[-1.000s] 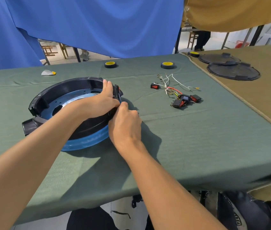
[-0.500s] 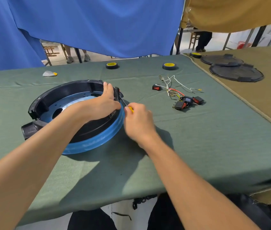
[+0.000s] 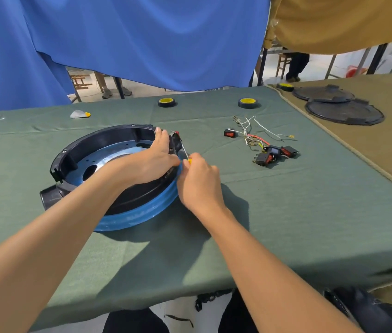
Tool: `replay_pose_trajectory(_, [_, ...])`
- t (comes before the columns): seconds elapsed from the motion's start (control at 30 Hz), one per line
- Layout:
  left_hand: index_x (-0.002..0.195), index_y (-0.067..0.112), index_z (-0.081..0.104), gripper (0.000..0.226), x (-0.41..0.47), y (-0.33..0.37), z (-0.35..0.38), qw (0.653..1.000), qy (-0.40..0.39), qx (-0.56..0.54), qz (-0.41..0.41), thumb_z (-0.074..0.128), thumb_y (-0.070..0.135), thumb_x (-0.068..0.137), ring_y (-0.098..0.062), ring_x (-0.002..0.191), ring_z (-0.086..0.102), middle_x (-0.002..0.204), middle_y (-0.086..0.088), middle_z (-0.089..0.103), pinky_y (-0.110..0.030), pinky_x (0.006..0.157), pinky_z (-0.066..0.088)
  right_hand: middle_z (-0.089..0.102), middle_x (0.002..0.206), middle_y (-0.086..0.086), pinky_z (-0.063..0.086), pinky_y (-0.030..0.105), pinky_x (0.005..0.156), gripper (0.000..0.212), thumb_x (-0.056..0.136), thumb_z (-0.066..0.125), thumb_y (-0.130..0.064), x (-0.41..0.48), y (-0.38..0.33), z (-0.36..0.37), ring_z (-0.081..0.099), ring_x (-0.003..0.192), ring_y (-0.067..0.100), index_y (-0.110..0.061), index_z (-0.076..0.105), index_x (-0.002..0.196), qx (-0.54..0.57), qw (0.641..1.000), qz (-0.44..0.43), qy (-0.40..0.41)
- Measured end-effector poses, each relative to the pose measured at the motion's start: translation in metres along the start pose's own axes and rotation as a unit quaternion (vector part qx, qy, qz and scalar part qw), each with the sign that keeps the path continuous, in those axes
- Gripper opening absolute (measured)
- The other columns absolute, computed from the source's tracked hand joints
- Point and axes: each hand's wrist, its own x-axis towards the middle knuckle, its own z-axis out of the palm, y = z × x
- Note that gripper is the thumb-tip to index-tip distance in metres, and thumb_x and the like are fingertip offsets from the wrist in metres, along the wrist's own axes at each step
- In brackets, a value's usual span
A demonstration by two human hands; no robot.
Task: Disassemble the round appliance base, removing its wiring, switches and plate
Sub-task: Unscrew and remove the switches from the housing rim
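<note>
Pointing away, screwdriver (image 3: 185, 150) tip at switch (image 3: 175, 134) on base (image 3: 139, 198)

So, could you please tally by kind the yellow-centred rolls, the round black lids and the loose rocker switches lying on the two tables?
Yellow-centred black rolls: 3
Round black lids: 2
Loose rocker switches: 4
Total: 9

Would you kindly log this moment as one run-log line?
left hand: grips round base rim | right hand: holds screwdriver, tip at rim switch | removed wiring and switches: on cloth, right of base
</note>
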Motion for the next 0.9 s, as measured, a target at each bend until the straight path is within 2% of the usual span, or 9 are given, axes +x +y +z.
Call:
replay_pose_trajectory(0.13, [0.151,0.031,-0.015,0.077,0.0,-0.019,-0.008,0.998,-0.034,0.034,0.037,0.041,0.034,0.098,-0.017,0.143,0.019,0.157,0.016,-0.019,-0.028,0.102,0.024,0.064,0.107,0.017,0.042,0.038,0.078,0.025,0.103,0.033,-0.03,0.013,0.018,-0.024,0.055,0.1,0.035,-0.013,0.051,0.102,0.075,0.996,0.04,-0.019])
replay_pose_trajectory(0.2, [0.149,0.041,-0.01,0.075,0.0,-0.029,-0.012,0.996,-0.048,0.034,0.061,0.043,0.038,0.097,-0.014,0.143,0.022,0.155,0.023,-0.014,-0.029,0.108,0.024,0.064,0.095,0.013,0.052,0.033,0.071,0.021,0.103,0.031,-0.033,0.024,0.026,-0.034,0.061,0.082,0.031,-0.019,0.046,0.1,0.124,0.991,0.049,-0.03])
replay_pose_trajectory(0.27, [0.148,0.048,-0.005,0.075,-0.001,-0.034,-0.017,0.995,-0.052,0.031,0.081,0.048,0.04,0.095,-0.011,0.143,0.021,0.152,0.032,-0.01,-0.036,0.116,0.02,0.06,0.083,0.002,0.052,0.025,0.056,0.016,0.103,0.033,-0.031,0.038,0.031,-0.039,0.059,0.062,0.02,-0.019,0.044,0.101,0.147,0.988,0.048,-0.029])
replay_pose_trajectory(0.37, [0.145,0.056,0.005,0.074,-0.003,-0.034,-0.021,0.994,-0.031,0.048,0.095,0.054,0.041,0.092,-0.015,0.128,0.045,0.15,0.033,0.012,-0.037,0.108,0.032,0.059,0.089,0.0,0.048,0.035,0.071,0.017,0.1,0.043,-0.028,0.064,0.041,-0.04,0.056,0.08,0.025,-0.013,0.049,0.105,0.097,0.995,0.019,0.0])
replay_pose_trajectory(0.47, [0.144,0.057,0.014,0.073,-0.004,-0.033,-0.023,0.992,-0.011,0.061,0.11,0.058,0.04,0.088,-0.026,0.107,0.056,0.144,0.036,0.029,-0.042,0.1,0.039,0.057,0.088,-0.002,0.033,0.029,0.07,0.01,0.091,0.059,-0.025,0.085,0.052,-0.04,0.052,0.087,0.024,-0.017,0.055,0.095,0.006,1.0,-0.003,0.019])
replay_pose_trajectory(0.57, [0.144,0.055,0.019,0.072,-0.001,-0.036,-0.025,0.989,-0.011,0.058,0.133,0.059,0.04,0.085,-0.027,0.115,0.053,0.145,0.043,0.015,-0.045,0.103,0.038,0.061,0.107,0.007,0.039,0.033,0.08,0.016,0.088,0.061,-0.022,0.097,0.061,-0.041,0.054,0.104,0.03,-0.017,0.06,0.103,-0.112,0.993,-0.029,0.027])
replay_pose_trajectory(0.63, [0.143,0.054,0.021,0.072,0.002,-0.04,-0.026,0.988,-0.01,0.057,0.146,0.059,0.04,0.084,-0.017,0.129,0.044,0.149,0.039,0.015,-0.041,0.11,0.03,0.06,0.117,0.011,0.04,0.034,0.079,0.023,0.09,0.059,-0.025,0.104,0.065,-0.041,0.054,0.109,0.033,-0.016,0.061,0.111,-0.188,0.981,-0.04,0.021])
replay_pose_trajectory(0.73, [0.142,0.055,0.023,0.072,0.005,-0.044,-0.025,0.984,-0.005,0.062,0.166,0.061,0.039,0.083,0.0,0.141,0.02,0.149,0.039,0.016,-0.033,0.114,0.019,0.062,0.116,0.015,0.038,0.033,0.073,0.023,0.093,0.054,-0.032,0.113,0.062,-0.041,0.057,0.106,0.037,-0.019,0.065,0.109,-0.275,0.961,-0.036,-0.022])
replay_pose_trajectory(0.9, [0.142,0.053,0.025,0.075,0.006,-0.043,-0.024,0.98,0.004,0.072,0.187,0.056,0.044,0.075,0.011,0.136,0.016,0.148,0.04,0.017,-0.024,0.109,0.017,0.061,0.114,0.017,0.038,0.036,0.07,0.017,0.093,0.054,-0.024,0.116,0.065,-0.047,0.059,0.104,0.041,-0.014,0.06,0.105,-0.359,0.93,-0.065,-0.032])
